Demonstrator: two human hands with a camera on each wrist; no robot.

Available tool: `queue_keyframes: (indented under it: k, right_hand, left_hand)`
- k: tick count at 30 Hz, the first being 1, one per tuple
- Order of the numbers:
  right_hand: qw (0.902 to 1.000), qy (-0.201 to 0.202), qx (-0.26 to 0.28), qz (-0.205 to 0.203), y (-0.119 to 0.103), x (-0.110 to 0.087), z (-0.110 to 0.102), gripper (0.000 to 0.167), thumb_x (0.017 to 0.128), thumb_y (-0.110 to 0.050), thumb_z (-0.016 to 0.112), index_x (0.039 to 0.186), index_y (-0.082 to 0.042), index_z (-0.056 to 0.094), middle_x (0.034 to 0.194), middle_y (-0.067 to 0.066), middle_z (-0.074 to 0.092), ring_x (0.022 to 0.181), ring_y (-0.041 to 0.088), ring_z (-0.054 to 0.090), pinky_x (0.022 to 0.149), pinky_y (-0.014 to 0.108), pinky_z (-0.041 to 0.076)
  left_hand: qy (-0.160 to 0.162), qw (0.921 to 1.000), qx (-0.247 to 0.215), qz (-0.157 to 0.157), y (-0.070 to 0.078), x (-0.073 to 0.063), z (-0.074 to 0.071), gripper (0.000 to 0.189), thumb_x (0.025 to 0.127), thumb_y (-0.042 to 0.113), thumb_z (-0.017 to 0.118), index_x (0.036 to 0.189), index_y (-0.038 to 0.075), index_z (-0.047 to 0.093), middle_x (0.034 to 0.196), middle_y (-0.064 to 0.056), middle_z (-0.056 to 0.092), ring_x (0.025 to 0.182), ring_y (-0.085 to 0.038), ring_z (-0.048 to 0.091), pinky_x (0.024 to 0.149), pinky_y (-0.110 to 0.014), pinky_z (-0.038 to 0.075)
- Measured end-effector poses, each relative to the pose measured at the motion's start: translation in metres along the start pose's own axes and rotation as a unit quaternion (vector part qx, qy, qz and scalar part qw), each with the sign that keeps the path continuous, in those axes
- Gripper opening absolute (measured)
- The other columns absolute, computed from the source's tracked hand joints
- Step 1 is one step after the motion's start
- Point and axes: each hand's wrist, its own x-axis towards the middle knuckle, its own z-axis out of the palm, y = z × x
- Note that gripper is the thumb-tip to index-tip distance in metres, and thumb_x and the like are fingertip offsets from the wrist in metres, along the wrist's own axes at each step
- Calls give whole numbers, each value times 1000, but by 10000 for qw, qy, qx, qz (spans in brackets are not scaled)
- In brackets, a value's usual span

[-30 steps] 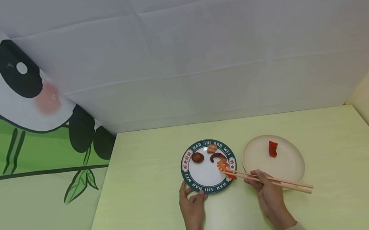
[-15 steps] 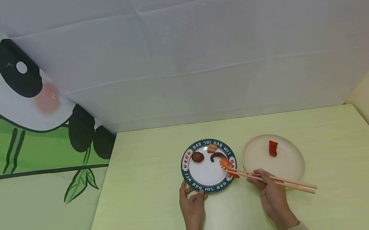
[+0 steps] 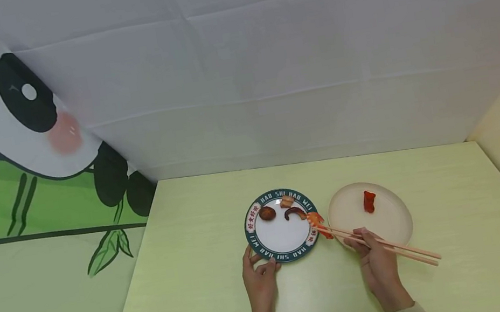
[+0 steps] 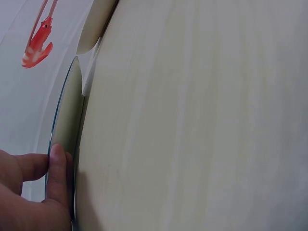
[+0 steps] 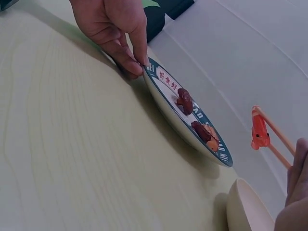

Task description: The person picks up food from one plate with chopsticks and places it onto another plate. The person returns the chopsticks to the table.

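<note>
Between the tips of wooden chopsticks point(image 3: 410, 253) hangs an orange-red toy shrimp point(image 3: 315, 220), which the right wrist view shows in the air. My right hand point(image 3: 380, 267) grips these chopsticks around their middle. My left hand point(image 3: 261, 288) pinches the near-left rim of a white plate point(image 3: 290, 255) with a dark green lettered border, thumb above and fingers beneath in the left wrist view. A brown mushroom-like piece point(image 3: 267, 213), a pale pinkish block point(image 3: 287, 202) and a dark curled tentacle point(image 3: 294, 212) lie on that plate.
To the right stands a cream plate point(image 3: 347, 198) bearing a small red piece point(image 3: 369, 201). Both plates are on a pale yellow-green table point(image 3: 190, 274). A grey-white cloth wall point(image 3: 288, 84) rises at the back, and a printed panel point(image 3: 42, 205) stands at the left.
The right hand and chopsticks have moved rightward, carrying the shrimp from over the green-bordered plate to its right edge, near the cream plate. The left hand has stayed at the rim.
</note>
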Motion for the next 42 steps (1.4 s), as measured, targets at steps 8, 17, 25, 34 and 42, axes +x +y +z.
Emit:
queue_keyframes:
  k: [8, 17, 25, 34, 42]
  right_hand:
    - [9996, 205, 168, -6, -11, -2, -2, 34, 111, -6, 50, 91, -1, 77, 91, 10, 78, 74, 19, 79, 82, 28, 69]
    - [9992, 241, 323, 48, -19, -1, -8, 33, 111, -9, 51, 93, 1, 77, 90, 9, 77, 75, 19, 79, 83, 27, 69]
    - [9973, 507, 499, 162, -24, 0, -12, 30, 110, -8, 53, 94, 3, 77, 91, 11, 77, 74, 21, 79, 82, 29, 69]
    - [9955, 496, 806, -35, -28, 3, -16, 34, 110, -4, 50, 90, 7, 75, 86, 14, 76, 71, 23, 79, 77, 29, 70]
    - [9944, 577, 884, 15, -31, 5, -20, 33, 110, -5, 51, 91, 7, 75, 88, 14, 76, 71, 23, 79, 76, 28, 70]
  left_hand:
    - [-15, 10000, -5, 23, 2, -2, -2, 78, 92, -12, 69, 161, 0, 35, 122, -22, 55, 79, -15, 69, 71, -28, 70]
    - [-17, 10000, -41, 60, 4, -3, -2, 78, 91, -12, 70, 160, 0, 36, 121, -21, 56, 78, -15, 69, 69, -28, 70]
    - [19, 9999, -73, 87, 3, -3, -1, 78, 91, -13, 69, 160, -1, 35, 121, -23, 55, 78, -15, 68, 70, -28, 70]
    - [35, 10000, -14, 16, 3, -3, -1, 78, 92, -13, 69, 161, 1, 35, 122, -22, 55, 79, -15, 69, 71, -28, 70]
    - [0, 10000, -22, 25, 3, -3, -1, 78, 92, -12, 69, 161, 2, 35, 123, -21, 55, 79, -15, 69, 71, -27, 70]
